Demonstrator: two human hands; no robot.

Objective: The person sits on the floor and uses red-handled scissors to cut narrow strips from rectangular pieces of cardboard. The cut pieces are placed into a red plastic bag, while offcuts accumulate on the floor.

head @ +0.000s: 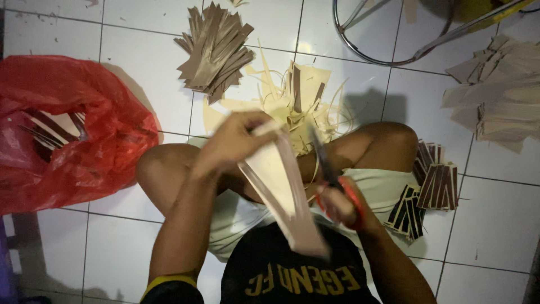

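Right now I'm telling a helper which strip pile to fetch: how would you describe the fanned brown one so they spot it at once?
Start at the red bag on the left of the tiled floor. Look up and right of it, to the top middle, just above the heap of cream offcuts. The brown pile lies there, its long strips fanned out, darker than the pale stack at the far right.

Left hand (236, 141) grips top of pale sheet (281, 191), sheet hanging down toward lap. Right hand (340, 202) just right of sheet, closed on red-handled scissors (332, 180), blades up. Pale offcuts (292, 104) beyond sheet; brown strip pile (216, 50) farther, left; red bag (67, 129) far left.
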